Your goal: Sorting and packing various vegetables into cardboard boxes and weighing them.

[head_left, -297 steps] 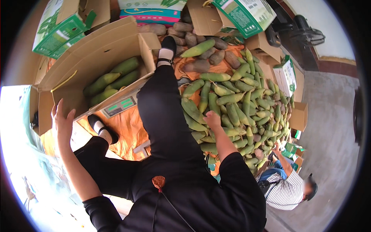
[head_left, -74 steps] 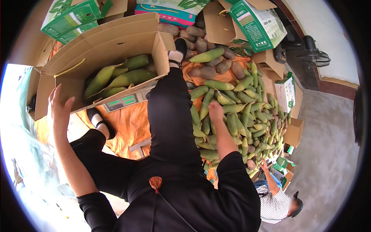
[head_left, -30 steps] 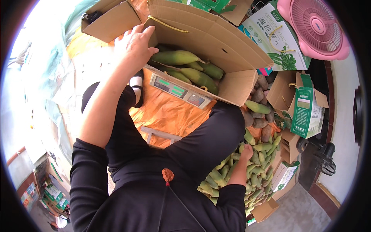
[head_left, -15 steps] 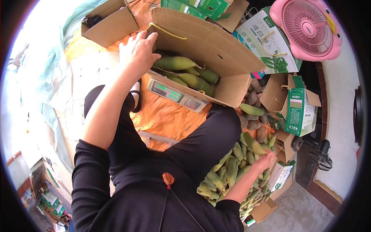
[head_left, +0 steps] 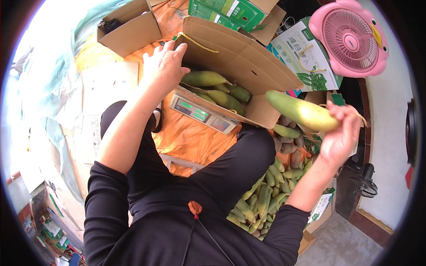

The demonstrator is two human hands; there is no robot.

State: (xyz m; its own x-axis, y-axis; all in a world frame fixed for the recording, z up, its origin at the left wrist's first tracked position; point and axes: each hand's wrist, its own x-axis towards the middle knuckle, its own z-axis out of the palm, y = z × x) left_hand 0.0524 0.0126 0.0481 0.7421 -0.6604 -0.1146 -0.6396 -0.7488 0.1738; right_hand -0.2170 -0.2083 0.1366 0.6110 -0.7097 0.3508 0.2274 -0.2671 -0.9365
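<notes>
My right hand [head_left: 341, 137] grips a large green radish [head_left: 301, 111] by its thin-tailed end. That radish is raised in the air to the right of an open cardboard box [head_left: 244, 53]. Inside the box lie several green radishes [head_left: 228, 101]. The box rests on a digital scale [head_left: 204, 116] with a lit green display. At the box's left edge is my left hand [head_left: 166, 66], fingers spread and holding nothing; whether it touches the cardboard I cannot tell. A big heap of green radishes [head_left: 264, 199] lies beside my right knee, partly hidden by my right arm.
A pink fan [head_left: 350, 42] stands at the far right by a white and green carton [head_left: 306, 55]. Reddish-brown roots [head_left: 288, 147] lie right of the box. Another open box [head_left: 133, 33] sits far left, on an orange sheet [head_left: 186, 144]. A small black fan [head_left: 366, 181] stands by the right wall.
My right hand has lifted the green radish up and away from the heap, toward the right side of the box. My left hand stays at the box's left edge.
</notes>
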